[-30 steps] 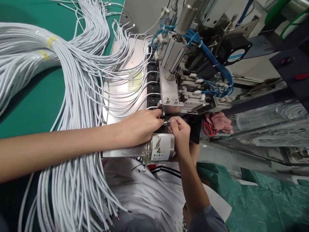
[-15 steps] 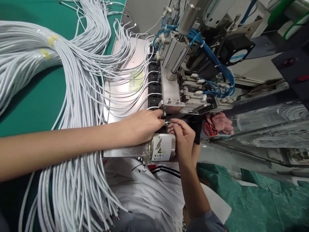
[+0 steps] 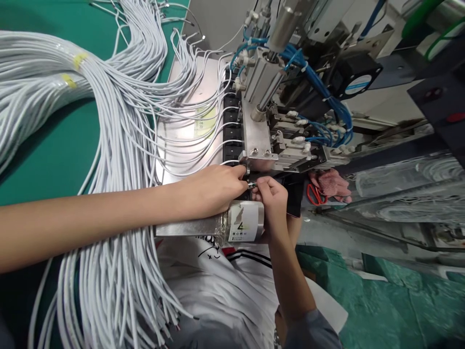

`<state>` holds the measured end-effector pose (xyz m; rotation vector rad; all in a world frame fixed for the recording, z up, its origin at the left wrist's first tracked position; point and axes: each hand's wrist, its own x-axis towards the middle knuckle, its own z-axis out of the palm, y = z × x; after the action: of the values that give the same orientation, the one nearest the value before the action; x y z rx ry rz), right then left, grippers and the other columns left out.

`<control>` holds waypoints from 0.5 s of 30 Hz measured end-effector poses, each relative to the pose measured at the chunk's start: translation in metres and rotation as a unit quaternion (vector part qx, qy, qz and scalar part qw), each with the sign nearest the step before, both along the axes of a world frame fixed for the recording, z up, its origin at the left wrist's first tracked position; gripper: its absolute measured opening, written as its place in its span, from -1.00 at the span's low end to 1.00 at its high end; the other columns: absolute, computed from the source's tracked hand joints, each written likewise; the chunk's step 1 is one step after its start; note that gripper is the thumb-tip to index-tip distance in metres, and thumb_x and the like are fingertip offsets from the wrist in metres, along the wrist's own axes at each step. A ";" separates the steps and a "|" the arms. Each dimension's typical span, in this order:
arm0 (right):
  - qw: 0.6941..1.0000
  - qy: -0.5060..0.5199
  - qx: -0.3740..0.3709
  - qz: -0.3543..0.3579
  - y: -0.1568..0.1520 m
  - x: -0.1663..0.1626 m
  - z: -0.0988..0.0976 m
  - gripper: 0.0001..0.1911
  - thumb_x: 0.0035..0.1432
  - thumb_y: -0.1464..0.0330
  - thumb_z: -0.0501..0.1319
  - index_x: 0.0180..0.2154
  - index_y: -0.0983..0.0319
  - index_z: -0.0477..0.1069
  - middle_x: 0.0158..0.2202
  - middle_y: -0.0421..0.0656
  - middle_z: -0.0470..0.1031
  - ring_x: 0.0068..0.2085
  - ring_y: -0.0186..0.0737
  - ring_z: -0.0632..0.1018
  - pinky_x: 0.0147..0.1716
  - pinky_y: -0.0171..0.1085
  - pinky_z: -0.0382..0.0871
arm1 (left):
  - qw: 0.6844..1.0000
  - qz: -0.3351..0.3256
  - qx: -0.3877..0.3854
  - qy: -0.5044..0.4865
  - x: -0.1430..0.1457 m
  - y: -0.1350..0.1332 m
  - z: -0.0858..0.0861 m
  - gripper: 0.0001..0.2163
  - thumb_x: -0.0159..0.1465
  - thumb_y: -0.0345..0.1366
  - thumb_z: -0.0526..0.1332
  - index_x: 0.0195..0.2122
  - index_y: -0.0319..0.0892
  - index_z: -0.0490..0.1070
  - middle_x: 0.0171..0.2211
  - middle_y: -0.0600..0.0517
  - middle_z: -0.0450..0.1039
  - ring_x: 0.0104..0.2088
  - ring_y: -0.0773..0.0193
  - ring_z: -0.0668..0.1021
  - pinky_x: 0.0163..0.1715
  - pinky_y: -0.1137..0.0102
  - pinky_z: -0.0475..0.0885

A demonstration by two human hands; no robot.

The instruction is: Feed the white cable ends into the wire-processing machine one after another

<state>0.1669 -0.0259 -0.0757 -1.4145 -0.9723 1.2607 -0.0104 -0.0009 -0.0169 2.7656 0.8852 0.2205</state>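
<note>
My left hand reaches in from the left and pinches a white cable close to its end. The stripped end shows thin coloured wires in the small gap between my hands. At its tip, the fingers of my right hand are closed on these wires. Both hands are over the front end of a row of black cable holders, beside a metal machine block. Several white cables run into the holders. The rest of the held cable is hidden under my left hand.
Bundles of white cables with yellow ties lie over the green table and the metal plate. Pneumatic cylinders with blue hoses rise at the upper right. A metal cover with a label sits just below my hands. Red-handled scissors lie by a pink cloth.
My right hand has shifted slightly left and its fingers have closed more tightly on the wires, with more of the coloured strands showing. My left hand stays in place.
</note>
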 end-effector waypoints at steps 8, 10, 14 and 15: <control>0.999 -0.028 0.002 0.026 -0.002 0.004 0.004 -0.74 0.04 0.20 0.26 -0.51 0.23 0.31 -0.61 -0.30 0.29 -0.60 -0.43 0.27 -0.62 -0.40 0.10 | 1.000 -0.004 0.009 0.007 0.000 0.000 0.000 -0.84 0.15 -0.51 0.11 -0.35 -0.27 0.49 -0.36 -0.06 0.39 -0.55 0.34 0.37 -0.56 0.40 0.16; 0.999 -0.016 0.000 0.033 -0.003 0.006 0.003 -0.75 0.05 0.21 0.25 -0.50 0.23 0.32 -0.61 -0.30 0.30 -0.61 -0.44 0.27 -0.62 -0.40 0.09 | 1.000 -0.008 0.010 0.008 0.000 0.000 -0.001 -0.83 0.15 -0.52 0.12 -0.33 -0.27 0.49 -0.36 -0.06 0.39 -0.55 0.35 0.35 -0.56 0.41 0.15; 0.999 0.020 -0.004 0.027 -0.003 0.006 0.000 -0.78 0.07 0.24 0.25 -0.49 0.23 0.35 -0.59 -0.29 0.35 -0.60 -0.44 0.32 -0.63 -0.41 0.14 | 1.000 -0.011 0.016 0.011 0.000 0.000 -0.001 -0.83 0.16 -0.53 0.10 -0.35 -0.26 0.48 -0.36 -0.05 0.38 -0.55 0.33 0.35 -0.56 0.41 0.16; 0.999 0.031 -0.003 0.018 -0.003 0.006 -0.001 -0.79 0.06 0.24 0.26 -0.48 0.23 0.36 -0.58 -0.29 0.36 -0.59 -0.43 0.34 -0.62 -0.41 0.16 | 1.000 -0.011 0.016 0.012 0.000 0.000 0.000 -0.83 0.17 -0.52 0.09 -0.36 -0.25 0.48 -0.37 -0.04 0.37 -0.55 0.33 0.35 -0.55 0.41 0.17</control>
<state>0.1729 -0.0286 -0.0763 -1.3607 -0.9566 1.3268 -0.0108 -0.0008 -0.0170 2.8117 0.8648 0.2016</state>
